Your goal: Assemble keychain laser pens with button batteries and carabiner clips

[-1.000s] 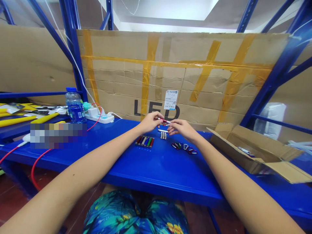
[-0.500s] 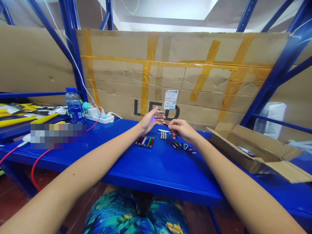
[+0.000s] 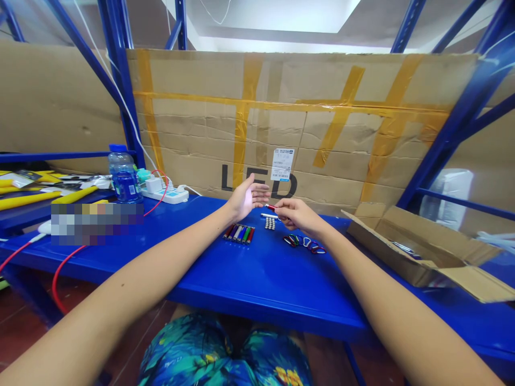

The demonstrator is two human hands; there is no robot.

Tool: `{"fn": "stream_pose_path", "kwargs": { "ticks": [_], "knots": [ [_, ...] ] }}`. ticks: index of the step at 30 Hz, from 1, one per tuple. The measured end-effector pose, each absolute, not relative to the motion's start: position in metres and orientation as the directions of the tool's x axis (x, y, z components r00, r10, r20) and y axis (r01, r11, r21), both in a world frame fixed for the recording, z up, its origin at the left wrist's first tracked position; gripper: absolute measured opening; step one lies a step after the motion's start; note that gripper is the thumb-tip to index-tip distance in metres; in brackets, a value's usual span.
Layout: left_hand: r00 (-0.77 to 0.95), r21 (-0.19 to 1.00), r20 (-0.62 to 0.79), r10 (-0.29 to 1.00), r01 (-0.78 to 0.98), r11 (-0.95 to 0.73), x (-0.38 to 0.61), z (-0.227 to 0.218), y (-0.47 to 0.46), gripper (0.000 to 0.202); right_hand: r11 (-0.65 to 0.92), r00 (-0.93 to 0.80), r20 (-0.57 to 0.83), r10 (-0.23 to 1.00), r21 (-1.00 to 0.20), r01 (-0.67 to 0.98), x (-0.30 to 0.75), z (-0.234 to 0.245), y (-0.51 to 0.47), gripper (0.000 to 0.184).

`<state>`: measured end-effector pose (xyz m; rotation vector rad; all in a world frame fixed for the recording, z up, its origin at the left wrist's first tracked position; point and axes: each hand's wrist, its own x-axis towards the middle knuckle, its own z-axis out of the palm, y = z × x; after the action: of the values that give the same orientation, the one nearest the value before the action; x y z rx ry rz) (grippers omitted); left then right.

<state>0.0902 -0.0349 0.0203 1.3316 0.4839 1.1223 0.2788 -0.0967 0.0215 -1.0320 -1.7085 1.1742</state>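
Above the far side of the smooth blue tabletop (image 3: 257, 279), the right hand (image 3: 296, 214) is pinching a slim shiny red tube (image 3: 271, 207), its long axis pointing left toward the left hand (image 3: 242, 200), which is facing it, spread wide and empty.

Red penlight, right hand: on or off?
Apparently on: the red penlight points at the left hand, whose palm shows a pale glow.

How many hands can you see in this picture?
2. The left hand is open, beyond the row of coloured tubes. The right hand, to the right of it, holds a small red tube. No other hands show.
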Motion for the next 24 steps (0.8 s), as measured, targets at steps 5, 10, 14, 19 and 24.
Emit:
{"fn": "stream_pose_path", "kwargs": {
  "ticks": [5, 10, 14, 19, 24],
  "knots": [
    [0.452, 0.924, 0.297, 0.841, -0.357, -0.135, 0.0911, 0.0205, -0.0363, 0.067, 0.243, -0.314, 0.179, 0.932, -0.954, 0.178, 0.2782, 0.0215, -0.0972, 0.021],
    [0.464, 0.926, 0.294, 0.836, -0.356, -0.129, 0.0921, 0.0203, -0.0367, 0.065, 0.194, -0.318, 0.129, 0.939, -0.965, 0.179, 0.2752, 0.0223, -0.0989, 0.014],
    [0.476, 0.929, 0.296, 0.828, -0.345, -0.135, 0.0921, 0.0188, -0.0351, 0.066, 0.196, -0.327, 0.130, 0.936, -0.965, 0.176, 0.2756, 0.0203, -0.0974, 0.010],
    [0.487, 0.936, 0.290, 0.824, -0.325, -0.137, 0.0925, 0.0181, -0.0356, 0.067, 0.230, -0.318, 0.159, 0.935, -0.952, 0.200, 0.2775, 0.0176, -0.0939, 0.026],
    [0.491, 0.938, 0.289, 0.822, -0.317, -0.140, 0.0928, 0.0185, -0.0366, 0.066, 0.283, -0.296, 0.205, 0.933, -0.925, 0.254, 0.2779, 0.0168, -0.0932, 0.033]
  ]
}}
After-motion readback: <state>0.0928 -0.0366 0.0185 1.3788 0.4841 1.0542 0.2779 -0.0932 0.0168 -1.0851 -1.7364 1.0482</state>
